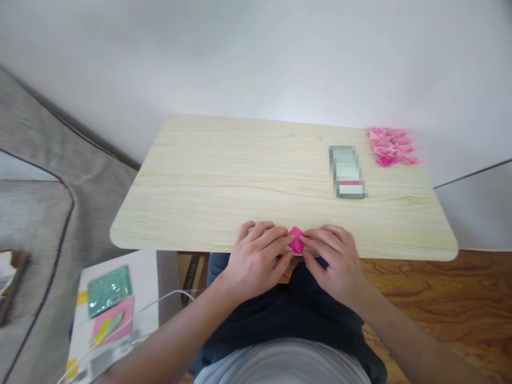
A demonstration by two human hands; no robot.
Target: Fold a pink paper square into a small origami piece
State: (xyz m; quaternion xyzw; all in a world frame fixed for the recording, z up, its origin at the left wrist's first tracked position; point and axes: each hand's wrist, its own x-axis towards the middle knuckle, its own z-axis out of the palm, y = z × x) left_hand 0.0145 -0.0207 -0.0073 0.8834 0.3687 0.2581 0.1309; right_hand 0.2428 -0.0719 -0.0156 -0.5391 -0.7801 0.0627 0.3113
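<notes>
Our fingers are closed on a small pink piece, as the head view shows: the left hand pinches it from about nine o'clock, the right hand from between three and four, taking the piece as the middle of the dial and twelve as the direction of the wall. It sits between the two sets of fingertips, right at the six o'clock edge of the pale wooden surface, and we cannot tell whether it rests there or is lifted slightly. Its outline is a diamond, with the long axis running roughly from twelve to six, across the line joining our hands. Neither hand is nearer, since both touch it, so we judge that handling turns on those opposite side grips. Towards one o'clock, well apart from our hands, lies a blurred, phone-like rectangle; beyond it, between one and two, pink folded pieces sit in a cluster at the far corner. Between eight and nine, off the surface, a green packet lies on a white stand.
</notes>
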